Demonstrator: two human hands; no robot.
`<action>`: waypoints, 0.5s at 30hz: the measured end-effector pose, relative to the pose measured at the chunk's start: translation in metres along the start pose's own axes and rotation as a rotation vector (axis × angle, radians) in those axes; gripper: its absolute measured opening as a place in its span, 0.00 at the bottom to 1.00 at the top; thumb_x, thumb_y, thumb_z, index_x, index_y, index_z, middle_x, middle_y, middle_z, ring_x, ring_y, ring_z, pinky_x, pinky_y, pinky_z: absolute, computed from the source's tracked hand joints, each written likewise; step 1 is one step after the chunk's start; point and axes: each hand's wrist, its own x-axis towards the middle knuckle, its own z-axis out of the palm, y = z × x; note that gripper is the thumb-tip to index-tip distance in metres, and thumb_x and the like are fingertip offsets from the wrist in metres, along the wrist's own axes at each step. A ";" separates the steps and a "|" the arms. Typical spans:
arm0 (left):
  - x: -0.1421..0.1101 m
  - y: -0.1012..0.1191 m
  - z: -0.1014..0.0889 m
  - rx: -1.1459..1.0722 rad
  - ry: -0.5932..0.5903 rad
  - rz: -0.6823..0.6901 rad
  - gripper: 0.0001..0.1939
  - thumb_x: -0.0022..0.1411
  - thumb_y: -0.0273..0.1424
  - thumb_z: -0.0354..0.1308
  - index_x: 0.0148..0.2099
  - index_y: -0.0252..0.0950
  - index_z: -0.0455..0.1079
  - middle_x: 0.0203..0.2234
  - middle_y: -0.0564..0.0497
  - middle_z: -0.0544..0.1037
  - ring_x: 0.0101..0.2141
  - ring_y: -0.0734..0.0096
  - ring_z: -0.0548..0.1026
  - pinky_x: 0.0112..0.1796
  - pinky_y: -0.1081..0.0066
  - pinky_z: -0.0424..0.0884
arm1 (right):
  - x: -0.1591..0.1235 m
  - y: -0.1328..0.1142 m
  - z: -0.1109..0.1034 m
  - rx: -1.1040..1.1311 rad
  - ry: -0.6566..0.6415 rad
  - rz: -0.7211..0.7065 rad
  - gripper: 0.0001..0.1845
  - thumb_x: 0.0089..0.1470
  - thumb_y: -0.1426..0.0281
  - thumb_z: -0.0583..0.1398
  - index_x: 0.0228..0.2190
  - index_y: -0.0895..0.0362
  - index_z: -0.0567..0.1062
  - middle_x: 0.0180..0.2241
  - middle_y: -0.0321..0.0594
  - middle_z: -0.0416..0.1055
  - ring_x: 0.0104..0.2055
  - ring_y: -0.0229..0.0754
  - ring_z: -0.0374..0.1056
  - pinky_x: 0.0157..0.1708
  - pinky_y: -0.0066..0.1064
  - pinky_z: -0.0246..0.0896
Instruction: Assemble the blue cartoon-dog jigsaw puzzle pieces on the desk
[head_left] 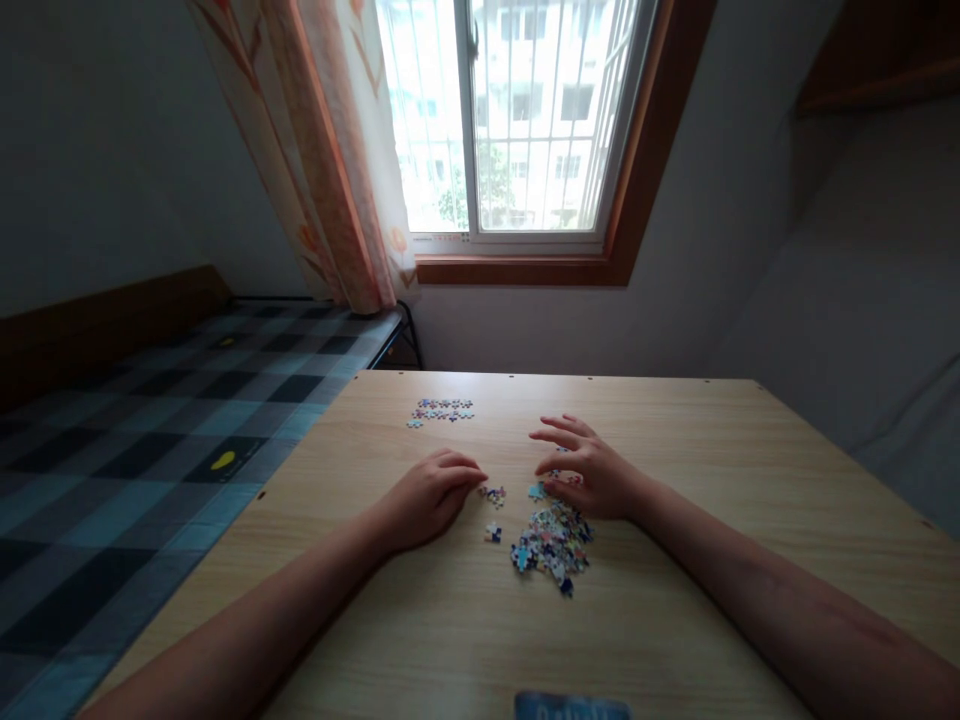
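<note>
A loose pile of small jigsaw puzzle pieces [555,543] lies on the wooden table [420,630]. At the pile's far edge is my right hand [589,470], fingers spread, with its thumb close to a light-blue puzzle piece [536,491]. To the left, my left hand [442,490] rests with fingers pressed together, their tips beside a few puzzle pieces [495,495]; whether they pinch a piece is hidden. Closer to me sits a white and dark-blue piece [493,533]. Farther back, several pieces [444,410] are set out in short rows.
A dark blue box or card [571,706] shows partly at the table's near edge. Left of the table stands a bed with a checked cover [247,400]. Beyond the table are a curtain [315,150] and a barred window [525,120].
</note>
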 end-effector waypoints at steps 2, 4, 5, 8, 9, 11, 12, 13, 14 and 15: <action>0.000 0.000 0.000 0.014 -0.006 0.005 0.14 0.71 0.28 0.50 0.50 0.40 0.75 0.44 0.46 0.79 0.45 0.66 0.74 0.49 0.61 0.72 | 0.000 -0.001 0.000 0.002 -0.017 -0.012 0.09 0.57 0.62 0.64 0.40 0.48 0.81 0.59 0.42 0.70 0.67 0.55 0.55 0.64 0.60 0.45; 0.000 0.001 0.000 0.035 -0.018 0.006 0.13 0.70 0.29 0.51 0.49 0.40 0.76 0.44 0.46 0.79 0.45 0.65 0.74 0.49 0.61 0.71 | 0.001 -0.002 -0.002 -0.001 -0.041 -0.015 0.11 0.58 0.60 0.63 0.42 0.47 0.81 0.59 0.41 0.69 0.68 0.55 0.54 0.65 0.60 0.44; 0.000 0.002 0.000 0.045 -0.025 0.004 0.12 0.70 0.30 0.52 0.48 0.40 0.77 0.44 0.47 0.79 0.45 0.65 0.74 0.49 0.61 0.71 | 0.002 -0.004 -0.003 -0.003 -0.055 -0.016 0.12 0.59 0.60 0.62 0.43 0.47 0.80 0.60 0.41 0.68 0.68 0.54 0.53 0.65 0.60 0.43; 0.002 0.003 0.000 0.067 -0.032 -0.012 0.10 0.69 0.31 0.55 0.45 0.41 0.78 0.43 0.47 0.79 0.44 0.65 0.74 0.48 0.61 0.71 | 0.006 -0.011 -0.005 -0.004 -0.113 -0.031 0.15 0.60 0.59 0.60 0.48 0.46 0.79 0.62 0.41 0.65 0.69 0.55 0.51 0.65 0.61 0.40; 0.003 0.003 0.001 0.073 -0.027 -0.020 0.09 0.68 0.32 0.56 0.45 0.41 0.78 0.42 0.48 0.79 0.44 0.65 0.74 0.48 0.61 0.71 | 0.008 -0.015 -0.006 -0.002 -0.136 -0.041 0.17 0.61 0.58 0.60 0.49 0.46 0.78 0.63 0.41 0.64 0.70 0.55 0.49 0.66 0.62 0.38; 0.004 0.004 0.003 0.082 -0.010 -0.042 0.07 0.67 0.31 0.58 0.43 0.41 0.78 0.41 0.48 0.79 0.44 0.64 0.74 0.48 0.61 0.71 | 0.011 -0.023 -0.005 0.006 -0.178 -0.063 0.20 0.62 0.57 0.59 0.53 0.46 0.75 0.65 0.41 0.61 0.71 0.56 0.46 0.67 0.61 0.35; 0.005 0.004 0.004 0.084 -0.001 -0.052 0.07 0.66 0.31 0.59 0.42 0.41 0.78 0.40 0.49 0.79 0.43 0.64 0.74 0.48 0.60 0.71 | 0.013 -0.028 -0.004 0.008 -0.199 -0.073 0.21 0.62 0.57 0.59 0.56 0.45 0.74 0.66 0.41 0.59 0.71 0.57 0.44 0.67 0.61 0.33; 0.005 0.004 0.005 0.086 0.007 -0.062 0.06 0.65 0.31 0.59 0.41 0.41 0.78 0.40 0.49 0.79 0.43 0.64 0.74 0.48 0.60 0.71 | 0.014 -0.031 -0.003 0.012 -0.215 -0.080 0.22 0.62 0.56 0.58 0.57 0.45 0.73 0.67 0.40 0.58 0.71 0.57 0.43 0.67 0.61 0.32; 0.005 0.004 0.006 0.087 0.011 -0.070 0.06 0.65 0.31 0.60 0.40 0.40 0.78 0.40 0.49 0.79 0.43 0.64 0.74 0.48 0.60 0.71 | 0.015 -0.034 -0.002 0.014 -0.231 -0.085 0.22 0.63 0.56 0.58 0.57 0.44 0.72 0.67 0.40 0.57 0.72 0.57 0.42 0.67 0.62 0.30; 0.006 0.004 0.007 0.089 0.012 -0.079 0.05 0.64 0.30 0.60 0.40 0.40 0.78 0.40 0.49 0.79 0.43 0.64 0.74 0.48 0.60 0.71 | 0.016 -0.037 -0.001 0.014 -0.245 -0.085 0.23 0.63 0.56 0.57 0.58 0.44 0.71 0.68 0.40 0.56 0.72 0.57 0.41 0.67 0.62 0.30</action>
